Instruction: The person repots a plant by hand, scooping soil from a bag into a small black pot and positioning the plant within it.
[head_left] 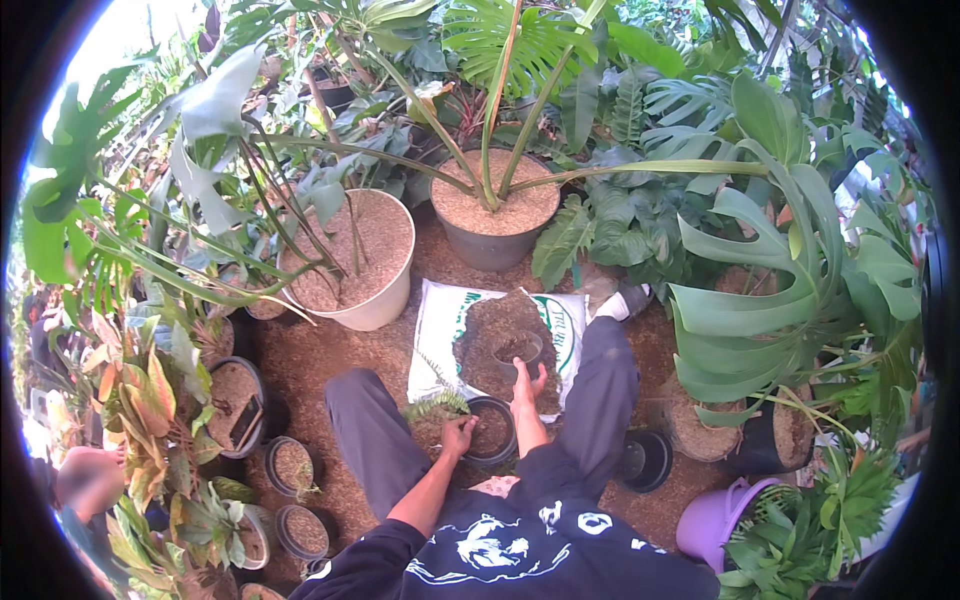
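Observation:
Between my legs stands a small black pot (513, 447) with soil inside. My left hand (458, 436) is closed at the pot's left rim, pinching the base of a small green fern (438, 404), whose fronds lean to the far left. My right hand (528, 402) grips a small see-through plastic cup (533, 349), tilted into the dark soil. That potting soil (480, 345) lies in a torn-open white sack (432, 340) with green print, just beyond the pot. The cup's contents are hard to make out.
A large white pot (393, 290) and a grey pot (490, 248) with tall monstera plants stand beyond the sack. An empty black pot (643, 462) and a purple bucket (705, 525) are at my right. Small pots (292, 468) line the left, near another person (90, 510).

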